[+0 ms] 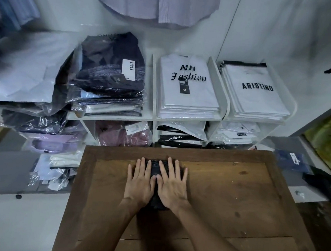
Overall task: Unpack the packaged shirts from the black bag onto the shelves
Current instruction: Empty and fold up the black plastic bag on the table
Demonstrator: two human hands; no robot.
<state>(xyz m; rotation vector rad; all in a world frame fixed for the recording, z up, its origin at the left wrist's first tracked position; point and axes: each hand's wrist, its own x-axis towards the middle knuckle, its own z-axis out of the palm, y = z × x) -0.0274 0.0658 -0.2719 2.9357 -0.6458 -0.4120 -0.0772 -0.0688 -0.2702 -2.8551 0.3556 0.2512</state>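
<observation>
A small folded black bag (155,169) lies flat on the wooden table (224,199). My left hand (140,180) and my right hand (173,182) press down on it side by side, palms flat and fingers spread, covering most of it. Beyond the table stand white shelves (151,117) filled with packaged shirts: a dark stack with a "STYLE" tag (113,75), a white "NH Fashion" stack (187,87) and a white "ARISTINO" stack (256,91). More packaged shirts fill the lower compartments.
A large white plastic package (24,70) lies on the shelf top at left. Loose packaged shirts are piled on the floor at left (54,146). A dark blue packaged shirt (292,161) and black fabric (326,187) lie at right. A striped shirt (158,4) hangs on the wall.
</observation>
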